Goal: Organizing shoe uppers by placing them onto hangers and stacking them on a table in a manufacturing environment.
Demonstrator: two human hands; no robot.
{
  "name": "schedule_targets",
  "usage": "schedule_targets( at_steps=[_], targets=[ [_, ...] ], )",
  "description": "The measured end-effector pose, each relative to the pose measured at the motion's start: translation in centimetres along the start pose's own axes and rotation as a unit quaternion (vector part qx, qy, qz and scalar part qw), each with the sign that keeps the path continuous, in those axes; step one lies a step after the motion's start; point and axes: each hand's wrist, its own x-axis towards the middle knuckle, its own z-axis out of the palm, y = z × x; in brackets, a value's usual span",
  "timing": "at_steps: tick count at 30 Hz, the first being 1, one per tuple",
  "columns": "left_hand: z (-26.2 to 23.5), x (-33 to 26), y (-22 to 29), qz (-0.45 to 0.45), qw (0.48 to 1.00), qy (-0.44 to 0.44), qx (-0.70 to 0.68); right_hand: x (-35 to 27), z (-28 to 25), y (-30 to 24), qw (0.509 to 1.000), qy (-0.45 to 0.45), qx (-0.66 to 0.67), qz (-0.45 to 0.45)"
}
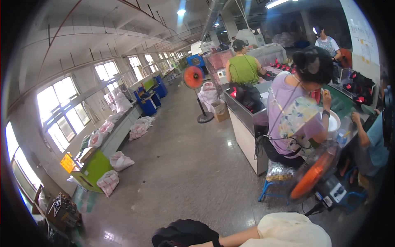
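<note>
From the lower edge, a bare forearm (240,237), seemingly my right one, reaches leftward out of a loose cream sleeve (288,231). A black band crosses it near the wrist. Just beyond lies a dark, rounded, soft-looking black thing (185,232); its kind does not show. The fingers of my right hand are hidden by it or by the picture's edge, so I cannot see whether they hold it. My left hand is out of the picture.
A standing fan (314,175) is close on the right, beside a person in a lilac shirt (294,107) seated at a workbench (247,131). Another fan (193,78) stands farther along the aisle. White sacks (121,161) lie by a green-ended counter (94,168) on the left.
</note>
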Motion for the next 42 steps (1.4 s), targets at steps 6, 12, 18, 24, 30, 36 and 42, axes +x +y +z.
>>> schedule_targets(
  at_steps=[6, 12, 18, 24, 30, 36, 42],
  targets=[
    [5.0, 23.1, 0.5, 0.211, 0.915, -0.112, 0.324, 6.5, -12.7, 8.8, 0.977, 0.161, -0.088, 0.105],
    [16.9, 38.4, 5.2, 0.203, 0.915, -0.195, 0.29, 6.9, -26.3, 16.2, 0.89, 0.331, -0.227, 0.216],
    [31.4, 51.0, 8.4, 0.145, 0.906, -0.279, 0.285, 5.5, -42.6, 26.7, 0.835, 0.416, 0.268, 0.243],
    [49.2, 65.3, 14.0, 0.29, 0.886, -0.281, 0.229, 1.4, -66.4, 17.4, 0.849, 0.477, 0.11, 0.199],
    [73.0, 67.5, 29.2, 0.405, 0.807, -0.41, -0.125, -10.7, -84.4, -5.4, 0.681, 0.725, -0.102, -0.022],
    [95.2, 64.4, 33.1, 0.283, 0.683, -0.575, -0.351, -21.5, -88.1, -13.5, 0.474, 0.825, -0.291, -0.099],
    [121.3, 61.5, 19.4, 0.201, 0.606, -0.675, -0.37, -36.9, -90.9, -3.4, 0.347, 0.8, -0.489, -0.019]
  ],
)
